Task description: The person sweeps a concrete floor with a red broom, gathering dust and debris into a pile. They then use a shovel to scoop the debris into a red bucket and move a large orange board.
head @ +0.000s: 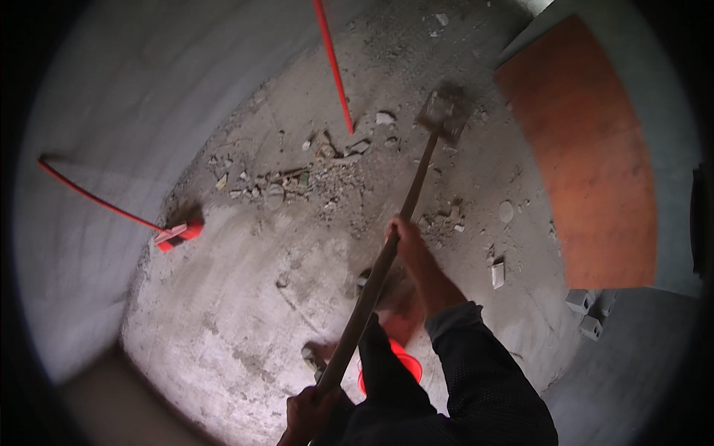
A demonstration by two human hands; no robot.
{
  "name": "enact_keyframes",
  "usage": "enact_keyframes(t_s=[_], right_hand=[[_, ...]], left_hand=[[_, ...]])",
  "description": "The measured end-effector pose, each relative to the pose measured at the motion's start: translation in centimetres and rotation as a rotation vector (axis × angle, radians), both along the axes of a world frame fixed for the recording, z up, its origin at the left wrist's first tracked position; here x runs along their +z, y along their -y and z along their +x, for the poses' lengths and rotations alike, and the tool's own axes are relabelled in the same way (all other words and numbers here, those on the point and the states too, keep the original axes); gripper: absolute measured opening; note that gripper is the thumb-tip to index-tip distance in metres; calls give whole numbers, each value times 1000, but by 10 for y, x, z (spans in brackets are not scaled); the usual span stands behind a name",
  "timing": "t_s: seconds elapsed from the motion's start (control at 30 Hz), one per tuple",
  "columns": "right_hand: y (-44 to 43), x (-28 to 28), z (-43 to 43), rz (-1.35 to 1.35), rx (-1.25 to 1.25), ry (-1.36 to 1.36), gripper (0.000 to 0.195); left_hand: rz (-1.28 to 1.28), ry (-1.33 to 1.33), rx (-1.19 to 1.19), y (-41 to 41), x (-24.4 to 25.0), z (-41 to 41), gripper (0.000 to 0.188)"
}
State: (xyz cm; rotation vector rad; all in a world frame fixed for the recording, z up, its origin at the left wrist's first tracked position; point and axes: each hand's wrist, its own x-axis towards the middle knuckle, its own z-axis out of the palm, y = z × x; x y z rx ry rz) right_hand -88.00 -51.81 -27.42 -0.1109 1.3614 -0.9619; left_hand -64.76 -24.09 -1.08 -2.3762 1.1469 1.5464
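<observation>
A long-handled shovel (pixel 362 301) runs diagonally across the view, its blurred flat blade (pixel 444 111) over the dusty concrete floor at the upper right of centre. My left hand (pixel 311 411) grips the handle close to its rear end, near my body. Farther up the shaft, my right hand (pixel 403 234) is closed around it. Left of the blade lie rubble and broken chunks (pixel 329 178) in a loose strip. Partly hidden behind my leg is a red bucket (pixel 411 365).
A red-handled broom (pixel 178 235) leans on the left wall. A red pole (pixel 334 67) reaches down at the top. An orange-brown board (pixel 597 167) stands along the right wall, with hollow blocks (pixel 591 328) near its lower end. A loose fragment (pixel 497 274) lies right of centre.
</observation>
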Motion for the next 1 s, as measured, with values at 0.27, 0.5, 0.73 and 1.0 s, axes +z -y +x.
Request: enact_keyframes(t_s=[0.27,0.5,0.73,1.0], right_hand=[[173,61,-97,-60,135,-346,19],[-44,-43,15,324,1,-170,14],[-245,-16,122,631,-65,97,15],[-415,-4,217,444,-48,315,16]], left_hand=[[-255,-277,-7,108,-8,-73,28],[-136,-171,46,-27,-11,27,40],[188,53,-180,-217,14,131,39],[292,210,-185,-389,5,258,29]])
